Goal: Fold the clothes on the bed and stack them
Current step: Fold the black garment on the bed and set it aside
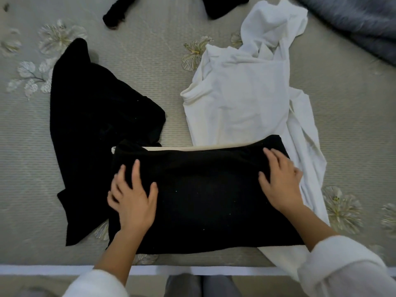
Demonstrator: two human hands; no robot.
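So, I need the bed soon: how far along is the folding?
Done: one folded black garment lies on a cream piece, only its edge showing. In hand: left hand and right hand press it flat. Left: the loose black garment, the rumpled white garment and dark pieces farther back.

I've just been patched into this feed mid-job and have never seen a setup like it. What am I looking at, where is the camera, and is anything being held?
No machine here: a person works with two bare hands. The one picture comes from a camera on their head, looking down at a bed. The left hand and right hand lie flat, fingers spread, on a folded black garment at the near edge; nothing is gripped. A pale cloth edge shows under its far side. Left of it lies a crumpled black garment, right of it a loose white garment. Two dark pieces and a grey blanket lie farther back.
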